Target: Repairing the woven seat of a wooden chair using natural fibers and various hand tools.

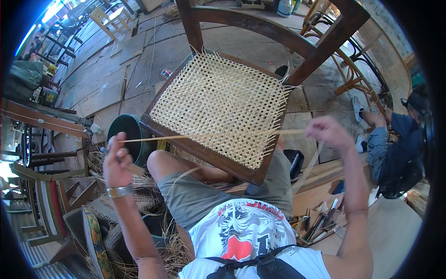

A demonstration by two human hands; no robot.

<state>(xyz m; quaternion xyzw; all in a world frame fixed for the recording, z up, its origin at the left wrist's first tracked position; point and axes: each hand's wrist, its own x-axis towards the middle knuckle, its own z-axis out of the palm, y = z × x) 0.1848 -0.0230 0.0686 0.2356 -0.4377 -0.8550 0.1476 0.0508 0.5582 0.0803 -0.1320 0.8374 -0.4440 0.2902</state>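
A long, pale cane strip [176,137] is stretched nearly level between my two hands, passing above a chair seat. My left hand [117,162], at the left, is closed on one end, thumb and finger pinching it; a short tan piece shows by its lower fingers. At the right, my right hand [331,132] pinches the other end, and a loose pale length hangs below it. The dark wooden chair [204,151] stands in front of my knees. Its woven cane seat [218,102] has an open mesh, with loose strand ends sticking out along the right edge.
A dark green bucket [121,125] stands beside my left knee, with cane scraps around it. Hand tools [323,223] lie on a board at my right. Another person [399,144] sits at the far right near a rattan frame [357,79]. Chair parts [46,204] crowd the left.
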